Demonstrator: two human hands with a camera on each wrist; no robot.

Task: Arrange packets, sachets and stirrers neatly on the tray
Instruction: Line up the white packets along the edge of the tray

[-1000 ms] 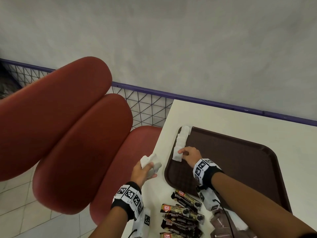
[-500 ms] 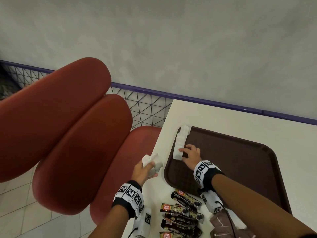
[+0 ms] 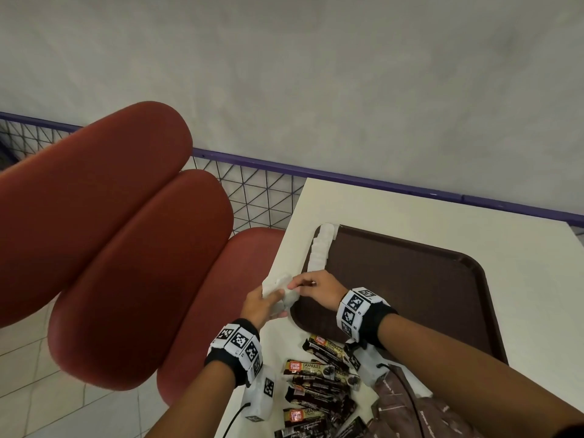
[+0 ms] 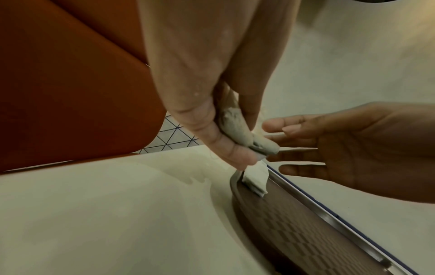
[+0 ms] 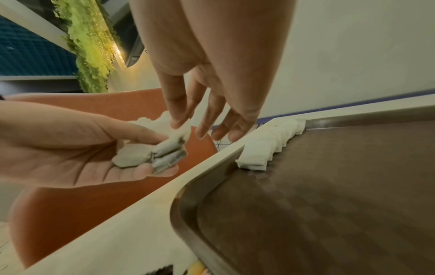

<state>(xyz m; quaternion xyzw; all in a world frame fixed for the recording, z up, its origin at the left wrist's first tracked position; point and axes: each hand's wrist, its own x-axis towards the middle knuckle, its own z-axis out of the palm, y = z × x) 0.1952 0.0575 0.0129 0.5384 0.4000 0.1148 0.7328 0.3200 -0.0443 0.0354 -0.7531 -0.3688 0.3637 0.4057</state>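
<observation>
My left hand (image 3: pixel 258 308) hovers over the table's left edge and grips a bunch of white sachets (image 3: pixel 278 284) between thumb and fingers. The right hand (image 3: pixel 311 287) reaches across to that bunch with its fingers straight; in the right wrist view its thumb (image 5: pixel 175 119) touches the top sachet (image 5: pixel 179 130). A row of white sachets (image 3: pixel 320 251) lies along the left rim of the brown tray (image 3: pixel 410 295). The left wrist view shows the held bunch (image 4: pixel 242 132) just above the near end of that row (image 4: pixel 256 178).
Several dark coffee-granule packets (image 3: pixel 319 371) lie heaped on the cream table (image 3: pixel 410 210) in front of the tray, with brown paper packets (image 3: pixel 398 403) beside them under my right forearm. Red padded seats (image 3: pixel 126 263) stand to the left, past the table edge.
My right hand has come off the row of sachets on the tray and moved left to the bunch in my left hand. The left hand has edged closer to the tray.
</observation>
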